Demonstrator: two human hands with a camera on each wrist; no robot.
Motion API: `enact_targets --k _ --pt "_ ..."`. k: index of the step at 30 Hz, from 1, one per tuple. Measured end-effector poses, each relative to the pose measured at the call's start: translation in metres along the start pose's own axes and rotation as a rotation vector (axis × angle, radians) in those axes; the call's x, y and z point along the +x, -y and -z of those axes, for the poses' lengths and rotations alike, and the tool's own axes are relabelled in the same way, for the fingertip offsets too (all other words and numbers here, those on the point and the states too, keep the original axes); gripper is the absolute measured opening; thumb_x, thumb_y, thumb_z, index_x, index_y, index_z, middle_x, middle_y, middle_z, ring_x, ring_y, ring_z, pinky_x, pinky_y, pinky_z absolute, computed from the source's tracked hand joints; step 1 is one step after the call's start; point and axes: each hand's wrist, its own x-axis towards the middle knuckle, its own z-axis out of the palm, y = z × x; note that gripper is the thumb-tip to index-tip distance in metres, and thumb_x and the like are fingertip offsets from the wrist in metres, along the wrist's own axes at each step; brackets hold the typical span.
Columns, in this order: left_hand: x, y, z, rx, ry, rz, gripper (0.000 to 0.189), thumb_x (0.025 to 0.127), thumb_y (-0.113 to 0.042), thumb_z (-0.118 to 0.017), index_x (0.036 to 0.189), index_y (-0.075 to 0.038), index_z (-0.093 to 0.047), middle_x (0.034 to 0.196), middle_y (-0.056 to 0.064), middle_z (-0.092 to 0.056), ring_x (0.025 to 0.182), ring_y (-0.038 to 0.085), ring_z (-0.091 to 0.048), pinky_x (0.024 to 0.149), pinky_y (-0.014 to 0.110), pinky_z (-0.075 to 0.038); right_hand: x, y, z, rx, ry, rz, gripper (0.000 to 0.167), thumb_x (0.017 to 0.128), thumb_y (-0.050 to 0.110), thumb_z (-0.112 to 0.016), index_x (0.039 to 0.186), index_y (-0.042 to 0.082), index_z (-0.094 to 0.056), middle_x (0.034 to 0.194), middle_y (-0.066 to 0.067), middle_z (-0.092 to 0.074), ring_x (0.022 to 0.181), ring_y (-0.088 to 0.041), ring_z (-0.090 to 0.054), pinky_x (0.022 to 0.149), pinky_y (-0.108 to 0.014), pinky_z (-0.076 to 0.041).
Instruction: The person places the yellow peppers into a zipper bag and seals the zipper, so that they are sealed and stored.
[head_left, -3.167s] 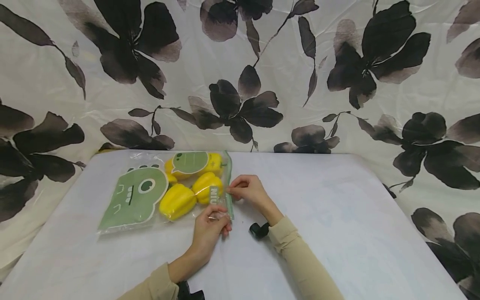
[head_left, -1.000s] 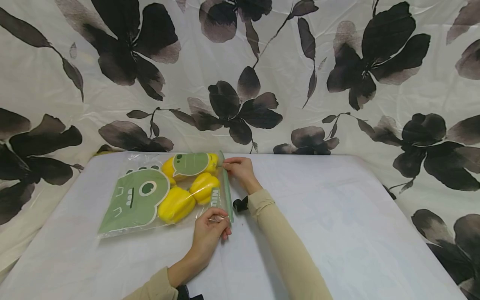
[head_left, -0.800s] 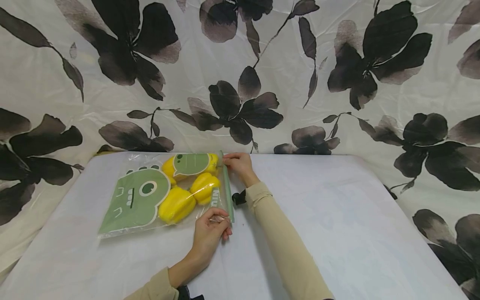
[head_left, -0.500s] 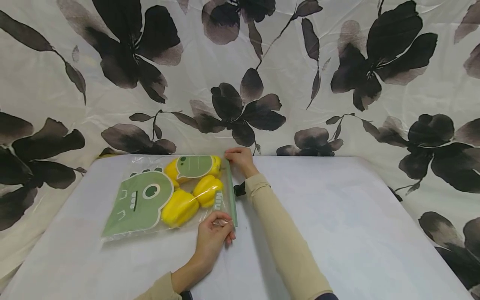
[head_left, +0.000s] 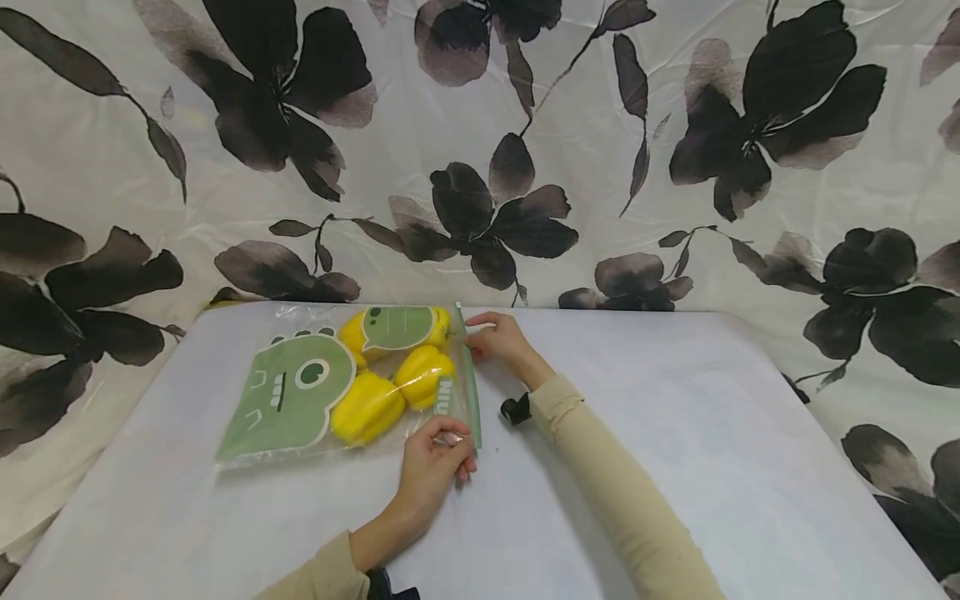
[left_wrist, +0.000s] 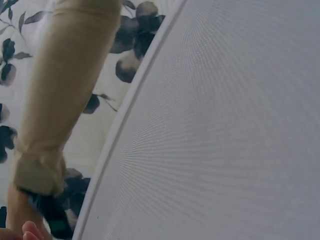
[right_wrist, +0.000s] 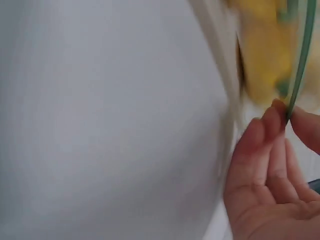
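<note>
A clear zip bag (head_left: 288, 400) printed with a green cartoon dinosaur lies flat on the table, several yellow bell peppers (head_left: 367, 408) inside. Its green zip strip (head_left: 472, 404) runs along the right side. My left hand (head_left: 429, 475) pinches the bag near the strip's near end. Higher up the same side, my right hand (head_left: 506, 346) is at the strip; in the right wrist view, thumb and fingertips pinch the green strip (right_wrist: 303, 50). Only some fingertips (left_wrist: 31, 231) show low in the left wrist view, and the bag is out of that view.
The white table (head_left: 675, 433) stretches to the right and toward me. A floral cloth (head_left: 525, 167) hangs behind its far edge. A small black device (head_left: 515, 409) is at my right wrist, and another black piece (head_left: 386, 583) at my left.
My right hand slid along the strip from its middle to the far corner, then came back slightly toward me. My left hand kept its place at the near end.
</note>
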Motion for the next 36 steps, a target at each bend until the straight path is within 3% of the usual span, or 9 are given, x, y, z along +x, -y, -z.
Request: enact_targets --k 8,18,22,25,27,28,31,33,36 --pt "0.002 -0.006 0.003 0.028 0.008 0.024 0.016 0.084 0.011 -0.062 0.099 0.007 -0.058 0.061 0.01 -0.058 0.047 0.015 -0.053 0.048 0.022 -0.045 -0.054 -0.012 0.002 0.061 0.098 -0.014 0.041 0.088 0.003 -0.068 0.127 -0.003 -0.057 0.079 -0.003 -0.069 0.068 -0.017 -0.061 0.069 -0.029 -0.051" --pt "0.001 -0.007 0.001 0.025 -0.007 0.06 0.015 0.086 0.008 -0.064 0.1 0.006 -0.058 0.062 0.01 -0.059 0.048 0.016 -0.054 0.049 0.022 -0.047 -0.057 -0.025 0.006 0.165 0.165 0.064 0.042 0.09 -0.005 -0.062 0.13 -0.008 -0.05 0.078 0.002 -0.069 0.07 -0.015 -0.062 0.073 -0.027 -0.051" --pt "0.003 -0.011 0.002 -0.084 -0.005 0.158 0.012 0.088 0.006 -0.063 0.099 0.004 -0.058 0.068 0.01 -0.06 0.053 0.017 -0.055 0.051 0.022 -0.047 -0.057 -0.029 0.006 0.172 0.162 0.075 0.042 0.089 -0.006 -0.062 0.13 -0.008 -0.051 0.077 0.003 -0.068 0.071 -0.015 -0.063 0.074 -0.028 -0.051" --pt "0.003 -0.026 0.011 -0.161 0.085 0.327 0.013 0.092 -0.002 -0.06 0.104 0.002 -0.058 0.079 0.009 -0.063 0.062 0.016 -0.059 0.056 0.023 -0.049 -0.057 -0.032 0.006 0.184 0.173 0.096 0.042 0.088 -0.004 -0.064 0.128 -0.006 -0.052 0.078 0.003 -0.068 0.072 -0.016 -0.062 0.075 -0.028 -0.051" --pt "0.003 -0.044 0.024 -0.136 0.217 0.409 0.019 0.096 -0.008 -0.057 0.112 0.002 -0.057 0.086 0.009 -0.066 0.067 0.016 -0.061 0.06 0.023 -0.05 -0.058 -0.034 0.006 0.2 0.188 0.127 0.041 0.087 -0.003 -0.065 0.126 -0.005 -0.052 0.079 0.002 -0.069 0.073 -0.015 -0.062 0.076 -0.028 -0.051" --pt "0.004 -0.054 0.032 -0.087 0.292 0.409 0.023 0.097 -0.011 -0.055 0.116 0.003 -0.056 0.088 0.008 -0.066 0.069 0.015 -0.061 0.06 0.023 -0.05 -0.058 -0.035 0.007 0.21 0.201 0.148 0.04 0.087 -0.003 -0.065 0.125 -0.006 -0.052 0.08 0.001 -0.07 0.073 -0.015 -0.063 0.076 -0.028 -0.052" --pt "0.011 -0.088 0.065 0.109 0.433 0.259 0.03 0.101 -0.015 -0.052 0.12 0.008 -0.054 0.09 0.01 -0.067 0.069 0.016 -0.062 0.059 0.025 -0.051 -0.06 -0.035 0.008 0.242 0.22 0.165 0.039 0.086 -0.004 -0.065 0.123 -0.005 -0.052 0.081 0.001 -0.07 0.072 -0.015 -0.062 0.075 -0.027 -0.052" --pt "0.022 -0.11 0.092 0.281 0.388 0.082 0.03 0.102 -0.016 -0.052 0.119 0.009 -0.056 0.089 0.012 -0.067 0.069 0.018 -0.061 0.058 0.027 -0.051 -0.06 -0.034 0.007 0.255 0.222 0.15 0.04 0.086 -0.006 -0.064 0.125 -0.006 -0.051 0.08 0.001 -0.069 0.072 -0.015 -0.062 0.075 -0.027 -0.051" --pt "0.044 -0.135 0.141 0.599 0.217 -0.116 0.03 0.103 -0.018 -0.051 0.118 0.007 -0.057 0.098 0.019 -0.067 0.079 0.026 -0.062 0.06 0.03 -0.052 -0.059 -0.032 0.006 0.26 0.209 0.107 0.044 0.088 -0.009 -0.061 0.129 -0.006 -0.048 0.08 0.002 -0.068 0.072 -0.015 -0.061 0.075 -0.027 -0.05"
